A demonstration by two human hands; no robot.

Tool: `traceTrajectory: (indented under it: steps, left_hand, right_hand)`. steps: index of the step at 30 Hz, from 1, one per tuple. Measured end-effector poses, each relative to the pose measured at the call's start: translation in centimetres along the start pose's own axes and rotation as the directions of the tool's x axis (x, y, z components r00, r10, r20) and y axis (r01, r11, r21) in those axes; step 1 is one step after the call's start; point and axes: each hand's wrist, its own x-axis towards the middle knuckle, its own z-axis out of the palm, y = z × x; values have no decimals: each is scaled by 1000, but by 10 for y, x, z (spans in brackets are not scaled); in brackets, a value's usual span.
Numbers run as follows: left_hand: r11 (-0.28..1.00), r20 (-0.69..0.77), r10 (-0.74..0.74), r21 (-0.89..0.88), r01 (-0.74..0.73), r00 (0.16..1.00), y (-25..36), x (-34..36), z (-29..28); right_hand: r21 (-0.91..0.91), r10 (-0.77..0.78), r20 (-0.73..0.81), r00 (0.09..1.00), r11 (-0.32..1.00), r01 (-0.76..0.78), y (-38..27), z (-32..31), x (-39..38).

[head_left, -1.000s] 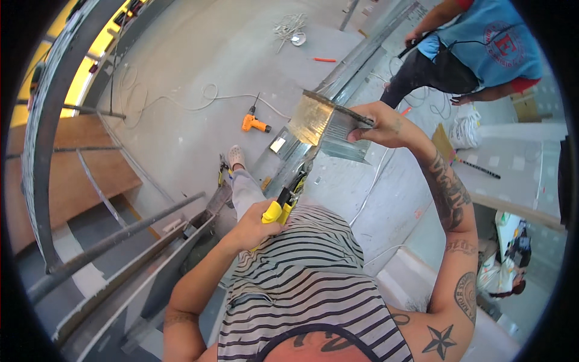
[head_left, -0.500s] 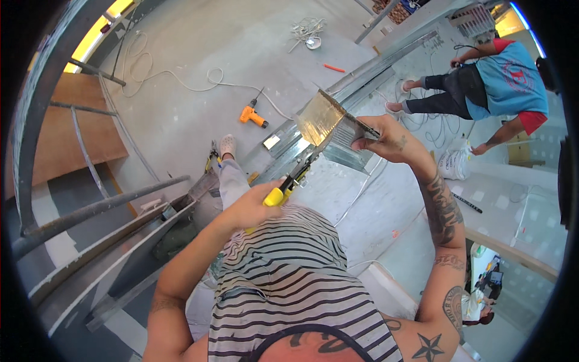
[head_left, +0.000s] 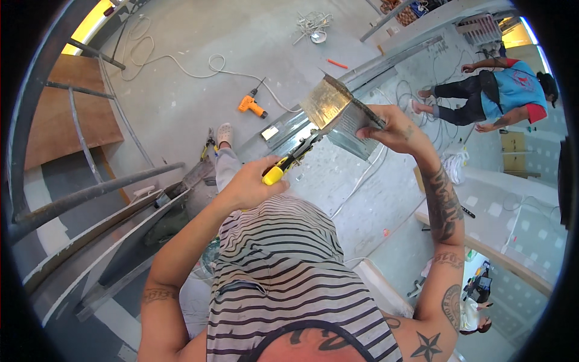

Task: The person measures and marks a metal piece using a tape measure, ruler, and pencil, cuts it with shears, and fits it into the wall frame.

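Note:
My left hand (head_left: 248, 184) is closed around the yellow handles of a pair of tin snips (head_left: 276, 173). Their dark jaws reach up to the lower edge of a bent sheet-metal channel (head_left: 326, 101); whether the blades close on the metal I cannot tell. One face of the channel shines gold in the light, while another is grey and ribbed. At its right end my right hand (head_left: 397, 133) grips the channel, thumb below and fingers mostly hidden behind it. Both hands are raised in front of my striped shirt.
An orange cordless drill (head_left: 252, 106) lies on the floor near a white cable (head_left: 181, 67). Long metal profiles (head_left: 386, 67) run along the floor. Scaffold tubing (head_left: 96, 196) stands at left. A second pair of pliers (head_left: 209, 145) lies beside my foot. A co-worker (head_left: 512, 90) stands at right.
My view has shifted slightly. Both hands keep their grip, with snips and channel still together. The co-worker has moved right, with one hand drawn away from the white bucket.

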Motion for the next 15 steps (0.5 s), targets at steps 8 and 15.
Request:
traceTrajectory:
  steps: [8,15]
  left_hand:
    - [996,51,-24,-83,28,998,-15,6,5]
    - [996,-22,-76,-48,75,997,-27,20,7]
  right_hand:
    - [-5,2,34,999,1000,-2,10,6,2]
    - [42,-2,3,1000,999,1,35,12,11]
